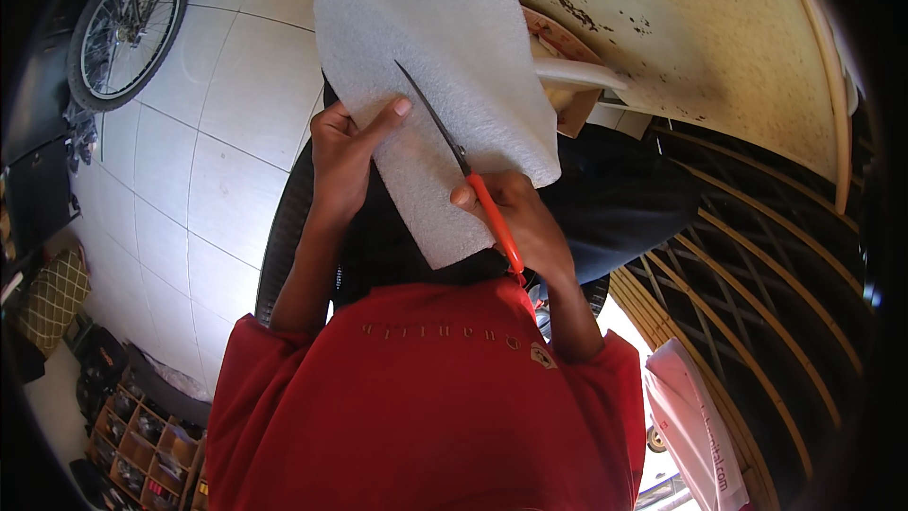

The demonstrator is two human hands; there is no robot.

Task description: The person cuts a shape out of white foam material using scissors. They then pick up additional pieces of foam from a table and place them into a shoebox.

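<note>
A white foam sheet (426, 19) lies over my lap, its narrower part reaching down toward my shirt. My left hand (342, 156) pinches the sheet's left edge, thumb on top and fingers underneath. In my right hand (530, 222) is a pair of scissors with orange-red handles (495, 220). One dark blade (430, 110) shows on top of the sheet, pointing up and left past my left thumb. The other blade is hidden, and how far the scissors are spread cannot be made out.
A bicycle wheel (130, 30) stands on the tiled floor (227, 85) at the far left. Lower left is a wooden compartment rack (142, 449). A folding lattice gate (757, 255) runs along the right, near a pale pink sheet (695, 421). A worn cream panel (700, 28) rises beyond my lap.
</note>
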